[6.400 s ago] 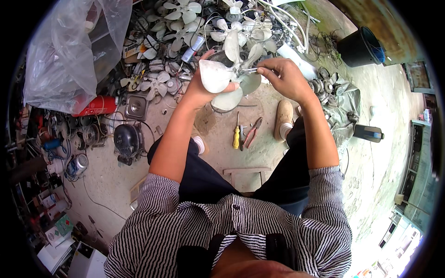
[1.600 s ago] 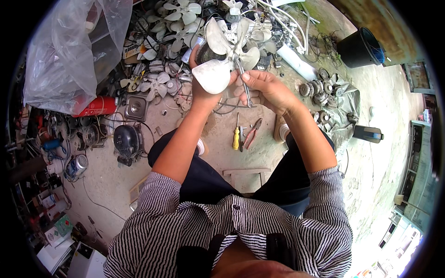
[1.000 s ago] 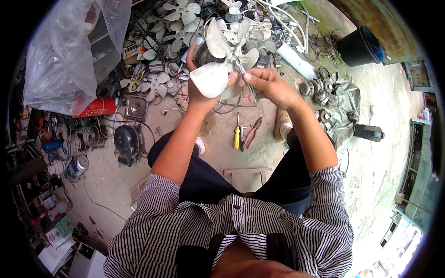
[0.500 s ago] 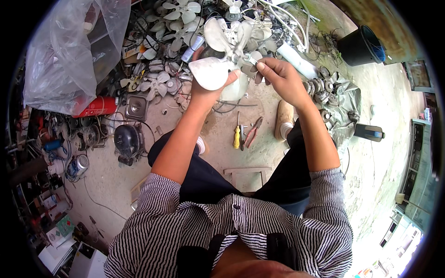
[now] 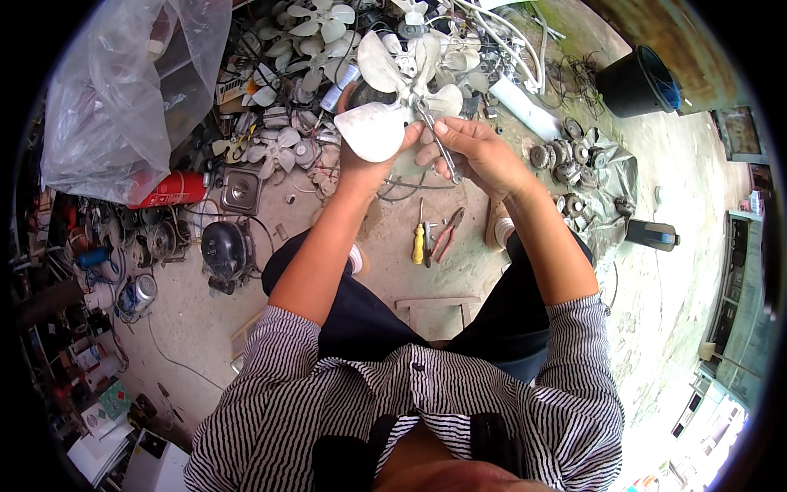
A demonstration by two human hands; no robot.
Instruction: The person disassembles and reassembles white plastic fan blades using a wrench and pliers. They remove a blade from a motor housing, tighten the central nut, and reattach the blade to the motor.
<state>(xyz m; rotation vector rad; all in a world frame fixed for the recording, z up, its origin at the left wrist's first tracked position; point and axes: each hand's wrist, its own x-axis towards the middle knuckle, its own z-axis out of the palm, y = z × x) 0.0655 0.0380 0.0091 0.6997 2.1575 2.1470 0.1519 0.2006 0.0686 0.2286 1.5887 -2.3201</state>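
Observation:
A pale metal fan blade (image 5: 373,131) with four broad vanes is held up over the floor. Wrapped at its lower left vane, my left hand (image 5: 363,168) grips it with the thumb near the hub. My right hand (image 5: 489,156) pinches a slim silver wrench (image 5: 441,146). The wrench's upper end sits at the hub, and its lower end points down beside my fingers. Part of what lies behind the fan blade is hidden. Below my hands, a yellow-handled screwdriver (image 5: 419,243) and red-handled pliers (image 5: 447,238) lie on the concrete.
Heaped fan blades and motors (image 5: 283,152) spread ahead and to the left. A black compressor (image 5: 227,248) stands left of my legs. Round metal parts (image 5: 566,160) lie on the right, with a black bucket (image 5: 635,82) farther off. A clear plastic bag (image 5: 106,107) fills the far left.
My right hand has swung nearer and slightly left, turning the wrench from pointing rightward to pointing down toward me. My left hand keeps its grip on the fan blade.

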